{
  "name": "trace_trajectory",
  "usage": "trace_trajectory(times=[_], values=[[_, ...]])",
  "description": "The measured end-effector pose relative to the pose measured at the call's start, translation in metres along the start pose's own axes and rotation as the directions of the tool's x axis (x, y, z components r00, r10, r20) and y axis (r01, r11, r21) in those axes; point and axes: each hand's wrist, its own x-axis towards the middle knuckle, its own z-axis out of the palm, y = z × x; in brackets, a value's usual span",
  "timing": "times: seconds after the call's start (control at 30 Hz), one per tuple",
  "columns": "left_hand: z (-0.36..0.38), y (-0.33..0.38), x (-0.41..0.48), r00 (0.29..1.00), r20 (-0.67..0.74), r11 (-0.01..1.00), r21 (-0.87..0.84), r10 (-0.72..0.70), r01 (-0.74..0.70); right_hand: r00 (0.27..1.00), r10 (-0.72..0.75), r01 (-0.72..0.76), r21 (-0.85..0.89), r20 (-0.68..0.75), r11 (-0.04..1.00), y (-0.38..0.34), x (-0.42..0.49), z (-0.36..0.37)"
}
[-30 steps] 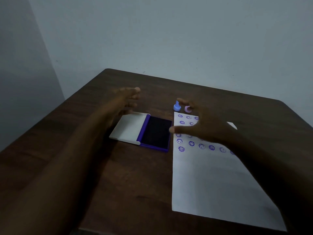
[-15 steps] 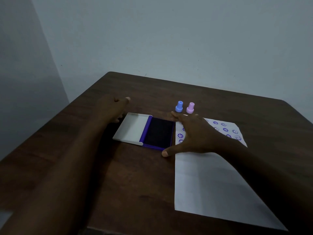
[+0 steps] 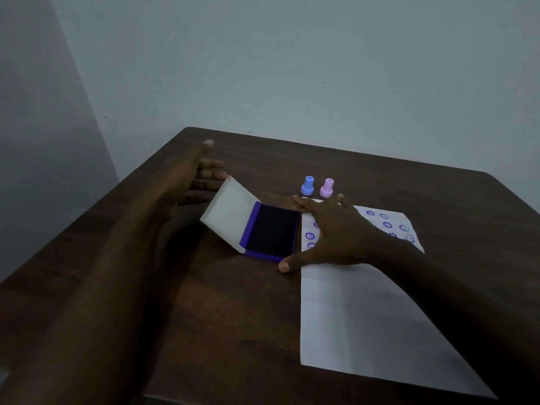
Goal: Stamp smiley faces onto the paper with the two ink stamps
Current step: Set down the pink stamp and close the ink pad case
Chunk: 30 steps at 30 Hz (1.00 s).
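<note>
A blue stamp [image 3: 307, 186] and a pink stamp [image 3: 326, 188] stand upright side by side on the dark wooden table [image 3: 233, 317], just beyond the top edge of the white paper [image 3: 356, 317]. Several purple smiley prints cover the paper's far end. My right hand [image 3: 333, 232] lies flat and spread on that end, its thumb by the near right corner of the purple ink pad [image 3: 271, 229]. The pad's white lid [image 3: 229, 213] is raised at an angle. My left hand [image 3: 193, 176] is open behind the lid, fingers at its outer edge.
Pale walls rise right behind the table's far edge and on the left. The table's left edge runs diagonally past my left forearm. Bare wood lies in front of the ink pad.
The ink pad's white lid has lifted from flat on the table to a tilt, with my left hand behind it. My right hand came down flat on the paper and stays there.
</note>
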Motion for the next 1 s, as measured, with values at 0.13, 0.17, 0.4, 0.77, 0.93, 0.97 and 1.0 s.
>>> trace_trajectory(times=[0.13, 0.17, 0.4, 0.77, 0.93, 0.97, 1.0], values=[[0.008, 0.004, -0.005, 0.983, 0.054, 0.984, 0.026, 0.174, -0.176, 1.0, 0.009, -0.009, 0.015, -0.017, 1.0, 0.003, 0.001, 0.004], [0.012, 0.005, -0.006, 0.972, 0.068, 0.973, 0.037, 0.226, -0.229, 1.0, 0.009, -0.008, 0.022, -0.027, 1.0, 0.004, 0.001, 0.005], [0.034, -0.006, -0.013, 0.794, 0.305, 0.767, 0.232, 0.526, -0.598, 0.992, -0.029, 0.042, 0.107, -0.121, 0.993, 0.019, 0.009, 0.019], [0.075, -0.02, -0.011, 0.91, 0.204, 0.735, 0.538, 0.361, -0.413, 0.978, -0.073, 0.107, 0.174, -0.194, 0.979, 0.022, 0.007, 0.027], [0.086, -0.025, -0.011, 0.937, 0.202, 0.695, 0.629, 0.285, -0.347, 0.975, -0.088, 0.127, 0.182, -0.206, 0.975, 0.028, 0.01, 0.034], [0.087, -0.026, -0.011, 0.94, 0.203, 0.69, 0.64, 0.273, -0.339, 0.971, -0.095, 0.131, 0.158, -0.222, 0.979, 0.029, 0.008, 0.034], [0.087, -0.026, -0.011, 0.941, 0.208, 0.679, 0.653, 0.266, -0.335, 0.966, -0.1, 0.134, 0.127, -0.24, 0.983, 0.031, 0.006, 0.034]])
